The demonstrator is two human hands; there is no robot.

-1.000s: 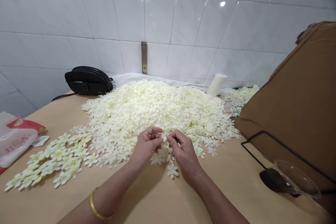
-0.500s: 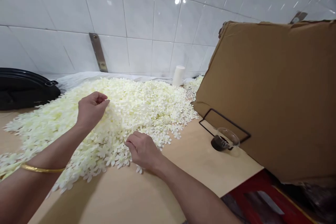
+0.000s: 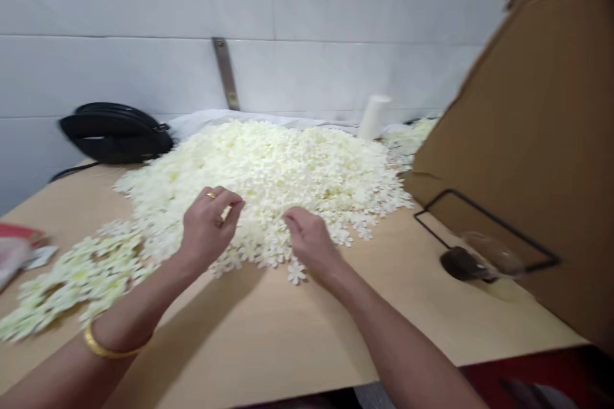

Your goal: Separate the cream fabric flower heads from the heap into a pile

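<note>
A large heap of pale cream artificial flower heads (image 3: 288, 153) covers the table (image 3: 268, 345), several petals wide at its loose front edge. In front of its left part is my left hand (image 3: 208, 227), thumb and fingers pinched together, a gold ring on one finger. My right hand (image 3: 314, 246) sits a short way to the right at the front edge of the heap, also pinched. Anything between the fingertips of either hand is too small or blurred to name. One loose flower (image 3: 296, 273) lies just below my right hand. A flatter patch of flowers (image 3: 91, 271) spreads left of my left forearm.
A black bag (image 3: 115, 134) stands at the back left. Behind the heap is a white cylinder (image 3: 374, 117). A tall cardboard sheet or box (image 3: 532, 140) blocks the right, with a dark wire frame (image 3: 499, 223) and a dark round object (image 3: 460, 263) before it. Red packaging (image 3: 19, 231) lies far left.
The view has swung left, bringing the whole bag and the left flower patch into sight. My hands have come closer together and nearly level, both still pinched.
</note>
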